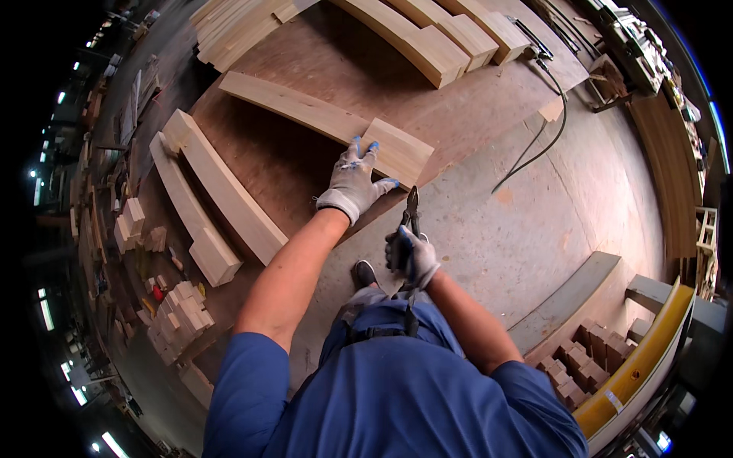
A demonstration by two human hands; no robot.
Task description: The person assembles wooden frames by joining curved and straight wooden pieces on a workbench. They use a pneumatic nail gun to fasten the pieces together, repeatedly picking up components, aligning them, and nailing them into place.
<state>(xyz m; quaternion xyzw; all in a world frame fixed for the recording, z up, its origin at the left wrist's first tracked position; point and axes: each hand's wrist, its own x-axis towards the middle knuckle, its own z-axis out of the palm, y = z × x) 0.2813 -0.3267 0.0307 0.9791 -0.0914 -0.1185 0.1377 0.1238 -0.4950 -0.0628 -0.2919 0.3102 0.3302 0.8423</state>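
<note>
A long, pale wooden beam with a thicker block at its near end lies on the brown work table. My left hand, in a grey glove with blue fingertips, rests against that block with its fingers spread. Close to the table's edge, my gloved right hand is closed around a pair of dark pliers. The pliers' jaws point up, next to the block's near corner. Below the right hand shows a pale pointed shape that I cannot make out.
Two similar beams lie to the left, and several more at the back. A black hose runs from a metal tool over the table's right edge. Small wood blocks are piled at left; brown blocks stand at lower right.
</note>
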